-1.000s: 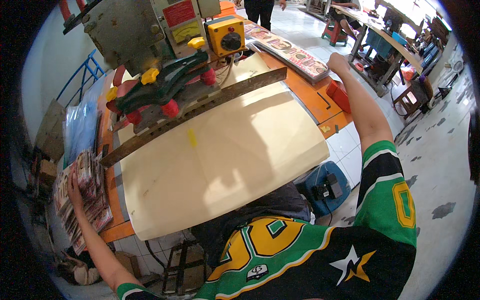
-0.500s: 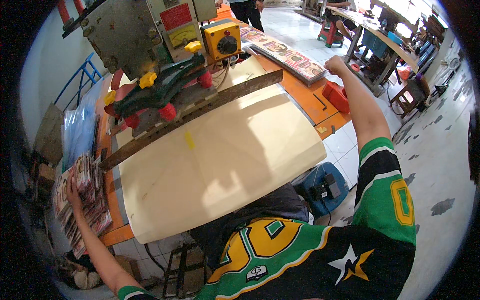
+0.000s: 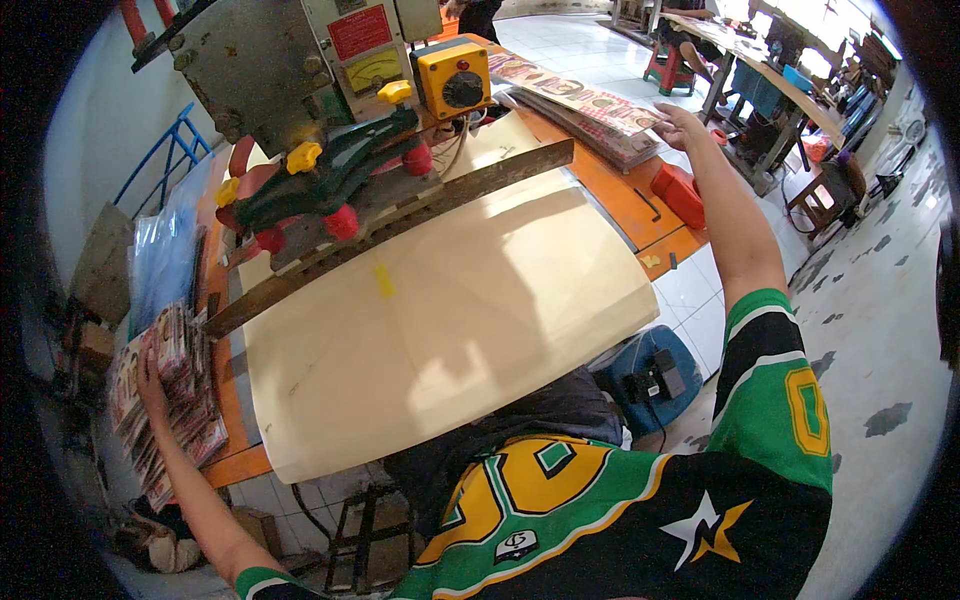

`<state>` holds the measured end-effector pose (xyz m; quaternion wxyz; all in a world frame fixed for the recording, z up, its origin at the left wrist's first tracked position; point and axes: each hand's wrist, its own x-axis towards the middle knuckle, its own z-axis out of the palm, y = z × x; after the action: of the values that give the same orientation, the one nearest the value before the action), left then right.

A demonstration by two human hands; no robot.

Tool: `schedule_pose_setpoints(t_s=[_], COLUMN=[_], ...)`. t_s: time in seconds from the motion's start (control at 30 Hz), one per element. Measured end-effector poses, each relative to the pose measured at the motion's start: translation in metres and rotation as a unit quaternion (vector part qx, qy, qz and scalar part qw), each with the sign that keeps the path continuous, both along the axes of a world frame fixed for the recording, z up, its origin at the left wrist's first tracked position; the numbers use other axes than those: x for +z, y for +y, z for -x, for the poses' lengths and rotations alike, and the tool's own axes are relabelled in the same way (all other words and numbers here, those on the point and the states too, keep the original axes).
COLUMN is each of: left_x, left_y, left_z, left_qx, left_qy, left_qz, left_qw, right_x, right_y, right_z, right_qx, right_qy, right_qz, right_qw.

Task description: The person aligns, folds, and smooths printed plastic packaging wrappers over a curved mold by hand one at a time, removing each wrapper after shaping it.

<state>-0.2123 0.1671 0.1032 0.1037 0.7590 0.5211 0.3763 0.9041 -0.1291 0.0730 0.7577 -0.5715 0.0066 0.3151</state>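
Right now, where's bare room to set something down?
Most room: the cream sheet, between the metal bar and the jersey; support under its near edge isn't visible. Crowded: left end, packs under the left hand; far right, printed stack at the right hand, red object, black hex key.

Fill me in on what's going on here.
The person's right hand grips a corner of the top sheet, which is partly raised off the printed stack at far right. The left hand rests on the printed pile at left. Between them, a pale sheet lies before the machine.
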Motion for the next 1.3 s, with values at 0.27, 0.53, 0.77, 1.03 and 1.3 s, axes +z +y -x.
schedule_pose_setpoints(t_s=[0.27, 0.53, 0.77, 1.03, 1.3], left_x=[-0.001, 0.005, 0.03, 0.069, 0.074], left_y=[0.007, -0.002, -0.027, -0.137, -0.211], left_z=[-0.014, -0.011, -0.021, -0.151, -0.275], left_qx=[-0.019, -0.001, 0.01, -0.088, -0.297], left_qy=[0.024, -0.013, -0.095, -0.02, -0.035], left_qz=[-0.017, -0.028, -0.064, -0.165, -0.012], left_qw=[0.999, 1.0, 0.993, 0.982, 0.954], right_x=[0.007, 0.059, 0.108, 0.074, 0.022], right_y=[0.004, -0.038, -0.143, -0.288, -0.313], right_z=[-0.007, 0.049, 0.118, 0.087, 0.084], right_qx=[0.01, -0.191, -0.208, -0.236, 0.004], right_qy=[-0.205, -0.594, -0.558, -0.789, -0.294], right_qz=[-0.032, -0.022, -0.106, 0.227, -0.258], right_qw=[0.978, 0.781, 0.796, 0.52, 0.92])
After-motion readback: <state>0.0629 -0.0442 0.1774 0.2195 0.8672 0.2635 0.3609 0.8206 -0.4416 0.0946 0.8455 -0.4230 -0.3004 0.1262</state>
